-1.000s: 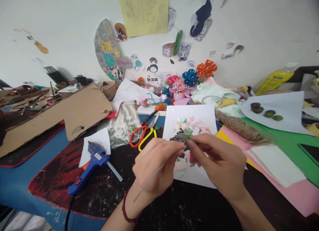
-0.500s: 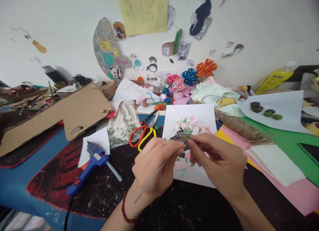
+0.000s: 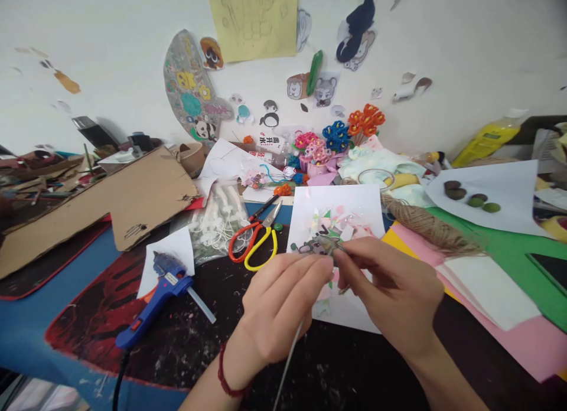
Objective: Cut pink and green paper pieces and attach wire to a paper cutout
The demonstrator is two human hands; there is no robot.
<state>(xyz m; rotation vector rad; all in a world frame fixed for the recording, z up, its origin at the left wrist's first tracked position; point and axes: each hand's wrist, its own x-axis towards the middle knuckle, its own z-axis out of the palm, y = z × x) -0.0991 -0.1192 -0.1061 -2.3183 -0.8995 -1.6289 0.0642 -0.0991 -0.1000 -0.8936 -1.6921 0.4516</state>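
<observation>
Both hands meet over a white sheet of paper (image 3: 336,193). Between their fingertips is a small grey-green cutout piece (image 3: 325,244) with dark outlines, partly covered by the fingers. My left hand (image 3: 283,299) is closed in a pinch at its near edge. From under that hand a thin pale strand (image 3: 287,364) runs down toward me; whether it is wire or cord, I cannot tell. My right hand (image 3: 390,287) pinches the piece's right side between thumb and forefinger. Pink, green and white scraps (image 3: 328,216) lie on the sheet beneath.
Left of the hands lie a blue glue gun (image 3: 155,307) on a dark mat and scissors (image 3: 266,237) with red and yellow handles. Behind stand a bag of white cords (image 3: 221,222), cardboard (image 3: 146,192) and crafted flowers (image 3: 336,136). Twine (image 3: 425,228) and coloured paper (image 3: 500,340) lie right.
My left hand has turned a little, and the pale strand below it has swung from slanting left to hanging more steeply. More of the cutout's left part shows. The right hand stays nearly in place.
</observation>
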